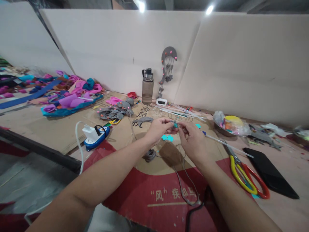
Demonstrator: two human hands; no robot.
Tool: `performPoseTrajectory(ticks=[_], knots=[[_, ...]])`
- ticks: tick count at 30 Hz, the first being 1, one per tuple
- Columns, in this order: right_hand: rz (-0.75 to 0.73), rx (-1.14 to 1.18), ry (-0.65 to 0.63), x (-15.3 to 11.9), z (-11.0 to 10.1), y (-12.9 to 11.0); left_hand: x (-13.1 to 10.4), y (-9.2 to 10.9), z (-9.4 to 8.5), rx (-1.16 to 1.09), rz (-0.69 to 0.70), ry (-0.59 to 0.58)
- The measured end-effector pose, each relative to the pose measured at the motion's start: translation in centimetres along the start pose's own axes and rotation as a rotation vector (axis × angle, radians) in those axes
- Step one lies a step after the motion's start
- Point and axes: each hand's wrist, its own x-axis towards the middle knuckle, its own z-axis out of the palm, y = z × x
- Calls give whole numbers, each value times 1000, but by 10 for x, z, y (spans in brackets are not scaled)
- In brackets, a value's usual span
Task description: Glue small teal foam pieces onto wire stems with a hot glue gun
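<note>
Both hands meet above the middle of the cardboard, fingers pinched together around a small teal piece (175, 124), which looks like felt. My left hand (161, 127) grips it from the left, and my right hand (189, 137) closes on its right side. Fingers cover much of the piece. Below the right hand, a thin grey cord (180, 177) loops down over the red print. A small bundle of grey cord (150, 155) lies under my left wrist. Flat bright teal cutouts (167, 138) rest on the cardboard just beneath the hands.
Scissors (245, 177) and a black phone-like slab (271, 172) lie at right, near a metal bowl (224, 130). A water bottle (147, 87) stands at the back. Grey felt pieces (114, 111), a blue power strip (98, 138) and a coloured fabric heap (72, 93) are left.
</note>
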Motion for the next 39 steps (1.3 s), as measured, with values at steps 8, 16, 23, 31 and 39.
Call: performPoseTrajectory(ticks=[8,16,23,31,39], knots=[[-88,-51,-26,-2,3,2,0,-1,0,8,14,-24],[49,79,-40,1,1,0,2,-7,-6,170,87,-43],[201,130,15,0,2,-3,7,-7,-8,35,2,1],[127,40,33,0,-1,-5,3,-8,-4,-6,10,-63],[76,63,3,2,-1,-6,5,-10,-5,29,-8,-46]])
